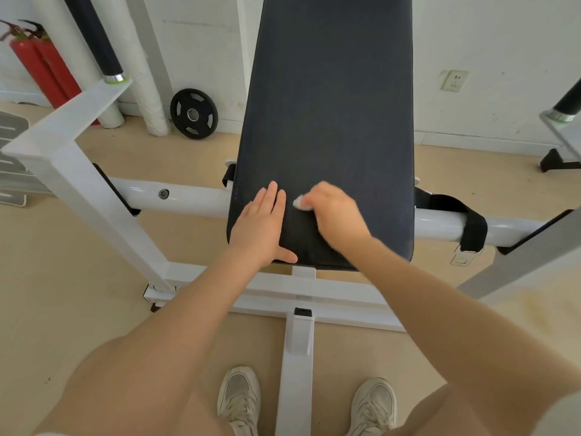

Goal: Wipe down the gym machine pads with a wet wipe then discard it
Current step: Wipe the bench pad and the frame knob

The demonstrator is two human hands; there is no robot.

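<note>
Across the middle of the view, the dark pad (pixel 327 121) runs its long axis straight away from the person, nearly all of it lying beyond both hands. At its near end the left hand (pixel 262 226) rests flat, fingers straight and close together, bracing. Just to its right, touching the pad, the right hand (pixel 334 212) curls its fingers around a bunched white wet wipe (pixel 298 202), so it likely makes the next stroke forward.
</note>
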